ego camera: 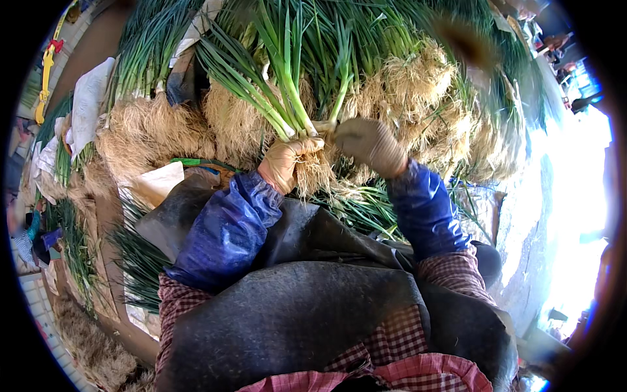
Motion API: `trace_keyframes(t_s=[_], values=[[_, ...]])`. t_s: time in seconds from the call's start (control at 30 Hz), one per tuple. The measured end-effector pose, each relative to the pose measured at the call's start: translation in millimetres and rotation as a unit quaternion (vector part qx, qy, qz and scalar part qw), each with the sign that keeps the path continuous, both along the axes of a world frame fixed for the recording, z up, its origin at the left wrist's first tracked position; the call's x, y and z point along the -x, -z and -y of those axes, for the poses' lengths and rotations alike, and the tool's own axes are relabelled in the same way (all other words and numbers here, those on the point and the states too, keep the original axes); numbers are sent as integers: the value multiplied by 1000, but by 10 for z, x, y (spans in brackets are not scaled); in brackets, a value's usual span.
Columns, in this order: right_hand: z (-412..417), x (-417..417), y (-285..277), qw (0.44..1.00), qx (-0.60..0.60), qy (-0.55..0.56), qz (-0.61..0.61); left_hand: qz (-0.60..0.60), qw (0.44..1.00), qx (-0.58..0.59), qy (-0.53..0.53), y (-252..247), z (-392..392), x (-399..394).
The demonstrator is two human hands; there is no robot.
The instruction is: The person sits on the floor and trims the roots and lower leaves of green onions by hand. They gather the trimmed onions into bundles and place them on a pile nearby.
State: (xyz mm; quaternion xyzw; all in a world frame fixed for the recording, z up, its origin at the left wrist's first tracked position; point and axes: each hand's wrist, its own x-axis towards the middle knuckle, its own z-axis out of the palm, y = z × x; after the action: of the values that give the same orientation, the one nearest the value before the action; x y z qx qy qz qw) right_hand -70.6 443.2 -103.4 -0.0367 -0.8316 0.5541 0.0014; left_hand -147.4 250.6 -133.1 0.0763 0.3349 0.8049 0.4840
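My gloved left hand grips several green onions at their white bases, just above the roots, which hang below the fingers. To its right my gloved right hand is closed and blurred, its fingertips beside a single green onion stalk that leans up and right; whether it holds this stalk I cannot tell. Large bundles of green onions with tan, stringy roots stand close behind both hands. More loose green onions lie below the right hand.
A dark rubber apron covers the lap. Green onion leaves lie at the left, by a pale sheet. Heaped roots are at the lower left. Another person is at the far left, near a yellow strap.
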Motion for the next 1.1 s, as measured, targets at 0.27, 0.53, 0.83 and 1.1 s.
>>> trace_keyframes(t_s=[0.27,0.53,0.83,1.1], values=[[-288,617,153,940,272,159,129,-58,997,-4,-42,135,-108,-132],[9,152,-162,971,166,169,-23,11,996,-42,-78,210,-103,-135],[213,-349,-502,963,-95,25,-250,55,988,-106,-96,229,-142,-166],[247,-503,-655,892,-131,-33,-432,-84,978,72,-179,102,-178,-178]])
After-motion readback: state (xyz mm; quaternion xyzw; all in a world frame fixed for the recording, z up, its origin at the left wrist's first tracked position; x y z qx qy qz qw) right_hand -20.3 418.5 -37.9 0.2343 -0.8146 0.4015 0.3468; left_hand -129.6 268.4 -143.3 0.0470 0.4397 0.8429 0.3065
